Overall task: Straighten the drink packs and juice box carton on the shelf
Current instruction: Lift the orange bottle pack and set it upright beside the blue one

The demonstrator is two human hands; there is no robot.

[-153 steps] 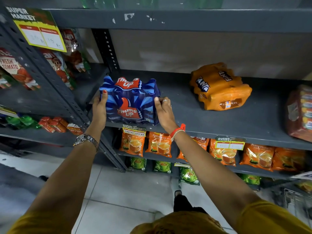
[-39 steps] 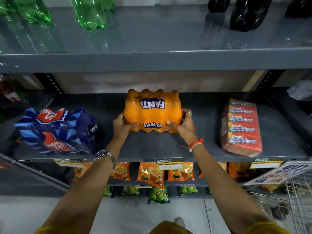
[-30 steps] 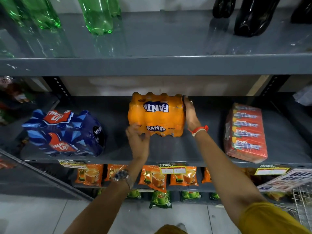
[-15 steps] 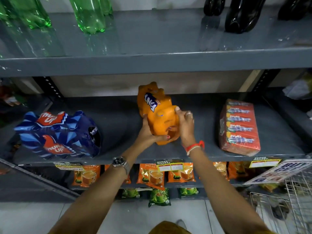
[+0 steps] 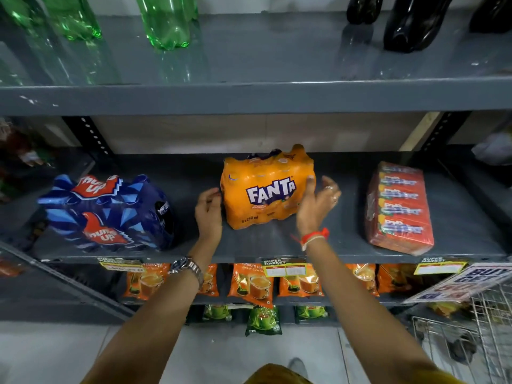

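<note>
An orange Fanta pack [image 5: 266, 189] stands upright at the middle of the grey shelf [image 5: 277, 245], logo facing me. My left hand [image 5: 209, 212] rests against its left side, fingers loosely curled. My right hand [image 5: 315, 206] is at its right side with fingers spread, only the fingertips touching the wrap. A blue Thums Up pack [image 5: 105, 214] sits at the left end of the shelf, turned slightly. A red shrink-wrapped juice box carton [image 5: 399, 209] lies at the right, angled to the shelf edge.
Green bottles [image 5: 166, 20] and dark bottles [image 5: 410, 23] stand on the shelf above. Orange tea pouches [image 5: 249, 281] fill the shelf below, with price tags [image 5: 285, 268] on the edge. A wire basket [image 5: 476, 336] and a promo sign [image 5: 465, 281] are at the lower right.
Half a second ago both hands held the Fanta pack tilted end-on. It now stands on the shelf with its logo forward, and both hands have loosened at its sides.
</note>
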